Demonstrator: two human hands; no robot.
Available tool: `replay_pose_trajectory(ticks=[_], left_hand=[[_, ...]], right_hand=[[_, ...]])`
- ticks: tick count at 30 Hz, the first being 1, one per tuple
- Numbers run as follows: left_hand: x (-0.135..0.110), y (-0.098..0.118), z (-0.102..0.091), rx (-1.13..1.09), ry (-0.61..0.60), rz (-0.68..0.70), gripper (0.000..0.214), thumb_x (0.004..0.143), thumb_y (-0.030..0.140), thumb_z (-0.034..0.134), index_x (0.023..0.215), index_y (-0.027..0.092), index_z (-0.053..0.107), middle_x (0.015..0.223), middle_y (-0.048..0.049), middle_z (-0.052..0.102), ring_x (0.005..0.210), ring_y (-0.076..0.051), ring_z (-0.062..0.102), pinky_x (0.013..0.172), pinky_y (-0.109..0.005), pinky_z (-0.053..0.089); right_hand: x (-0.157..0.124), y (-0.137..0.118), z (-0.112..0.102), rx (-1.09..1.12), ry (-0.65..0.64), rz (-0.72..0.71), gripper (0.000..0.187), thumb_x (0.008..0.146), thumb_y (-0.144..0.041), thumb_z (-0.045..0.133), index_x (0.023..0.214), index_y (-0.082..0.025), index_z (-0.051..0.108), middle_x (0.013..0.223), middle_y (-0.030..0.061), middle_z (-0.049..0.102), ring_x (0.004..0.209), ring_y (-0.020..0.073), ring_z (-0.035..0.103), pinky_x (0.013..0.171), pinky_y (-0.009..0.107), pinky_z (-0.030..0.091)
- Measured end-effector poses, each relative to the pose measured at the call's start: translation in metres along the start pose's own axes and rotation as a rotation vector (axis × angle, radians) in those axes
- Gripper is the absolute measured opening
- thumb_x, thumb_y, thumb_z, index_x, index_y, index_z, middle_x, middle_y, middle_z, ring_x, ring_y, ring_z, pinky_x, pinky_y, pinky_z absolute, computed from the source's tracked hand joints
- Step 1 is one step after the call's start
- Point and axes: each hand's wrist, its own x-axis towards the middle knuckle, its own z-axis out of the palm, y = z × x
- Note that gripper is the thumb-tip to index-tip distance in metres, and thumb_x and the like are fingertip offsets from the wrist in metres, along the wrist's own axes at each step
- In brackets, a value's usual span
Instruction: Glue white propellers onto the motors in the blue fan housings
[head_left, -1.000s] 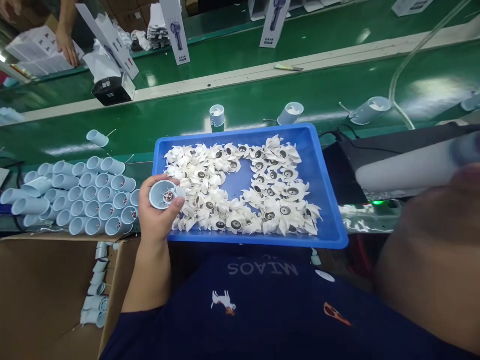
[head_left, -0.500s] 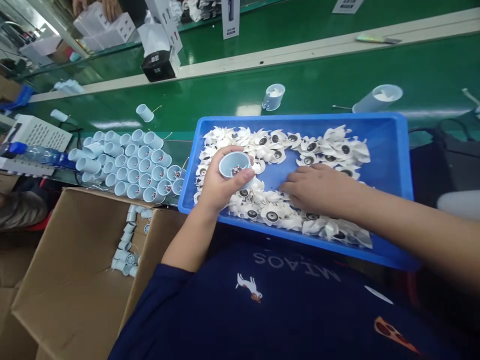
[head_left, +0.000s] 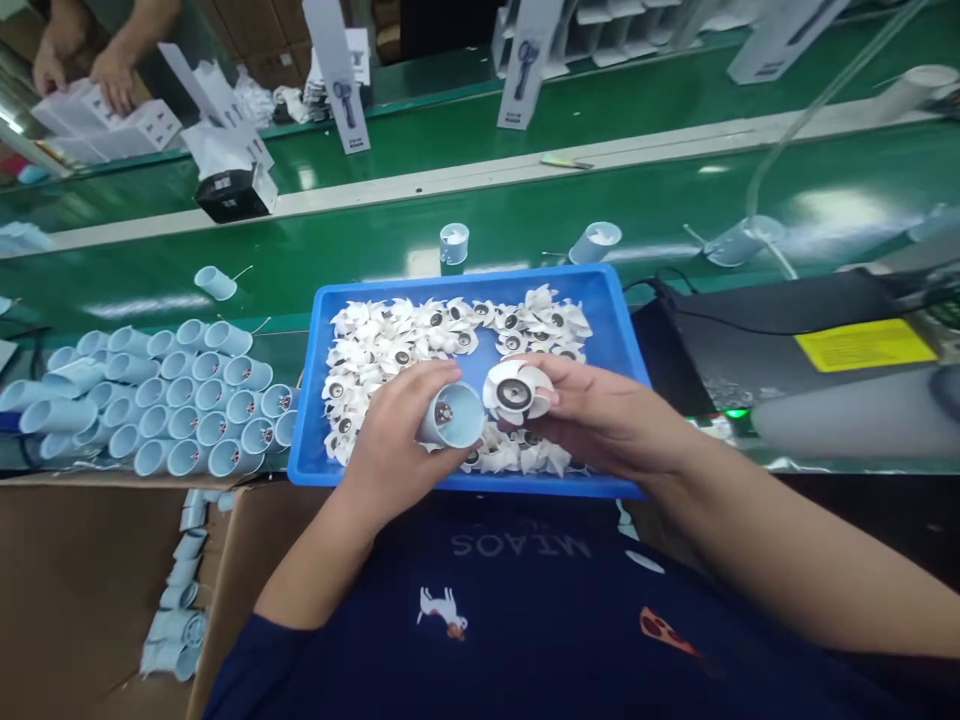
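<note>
Fan [head_left: 514, 392] sat just right of the cup [head_left: 463, 420], small gap, not touching. Cup's long axis ran roughly left to right, tilted, mouth turned right and up toward the wearer's view; something small and reddish showed inside. Fan's dark ring faced the wearer too, not the cup mouth. Left hand [head_left: 394, 430] was nearer the cup: fingers curled round its outside, part-closed, firm-looking. Right hand [head_left: 611, 412] was nearer the fan: pinched at its right edge, thumb and fingers close together. Both were held above the blue tray [head_left: 628, 335].

Counts: one cup in left hand, one fan in right. Loose fans [head_left: 397, 357] in tray: dozens, overlapping, no exact count. Standing cups [head_left: 180, 388] left of tray: roughly thirty, some hidden. Green belt [head_left: 337, 245] beyond: four cups clear, one [head_left: 215, 284] to the left, three [head_left: 454, 246] [head_left: 592, 244] [head_left: 742, 243] from behind the tray rightward; more at the edges, cut off. Carton [head_left: 67, 580] lower left: several cups, too jumbled to count. Co-worker's hands [head_left: 114, 80]: two, on white boxes [head_left: 127, 130].
</note>
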Motion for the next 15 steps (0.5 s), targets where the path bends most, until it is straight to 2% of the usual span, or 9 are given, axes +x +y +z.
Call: replay_pose_trajectory(ticks=[4,7,9,13,15], left_hand=[[0.001,0.012,0.000,0.143,-0.019,0.068,0.054,0.081,0.028,0.076,0.129,0.027,0.053,0.125,-0.0068,0.069,0.115,-0.026,0.065,0.099,-0.040,0.048],[0.001,0.013,0.002,0.176,-0.017,0.065,0.053,0.080,0.027,0.076,0.128,0.025,0.053,0.124,-0.0068,0.070,0.114,-0.026,0.065,0.098,-0.039,0.047],[0.001,0.013,0.005,0.201,-0.021,0.054,0.052,0.081,0.029,0.075,0.128,0.024,0.053,0.123,-0.0071,0.070,0.114,-0.026,0.065,0.098,-0.039,0.046],[0.002,0.014,0.014,0.225,0.012,0.123,0.046,0.085,0.024,0.068,0.128,0.025,0.052,0.119,-0.0075,0.071,0.110,-0.026,0.066,0.098,-0.041,0.045],[0.001,0.017,0.017,0.206,0.061,0.147,0.047,0.085,0.020,0.066,0.130,0.026,0.051,0.118,-0.0070,0.072,0.109,-0.026,0.067,0.097,-0.041,0.045]], right_hand=[[-0.001,0.007,-0.001,0.094,-0.023,0.035,0.041,0.079,-0.041,0.084,0.107,-0.019,0.063,0.090,0.0011,0.061,0.079,0.0099,0.059,0.075,0.022,0.050],[-0.002,0.004,-0.002,-0.052,-0.024,-0.037,0.037,0.083,-0.042,0.079,0.102,-0.018,0.060,0.086,0.0010,0.060,0.075,0.0107,0.058,0.069,0.023,0.048],[-0.004,0.001,0.000,-0.363,-0.006,-0.170,0.026,0.087,-0.035,0.074,0.103,-0.019,0.061,0.087,0.0024,0.061,0.076,0.0125,0.058,0.069,0.025,0.048],[-0.001,-0.002,0.015,-1.194,0.046,-0.612,0.009,0.090,-0.016,0.066,0.099,-0.017,0.068,0.093,0.0068,0.059,0.087,0.0184,0.056,0.077,0.033,0.046],[0.005,-0.001,0.020,-1.360,0.071,-0.681,0.005,0.090,-0.015,0.066,0.094,-0.015,0.068,0.091,0.0072,0.054,0.085,0.0193,0.053,0.073,0.034,0.045]])
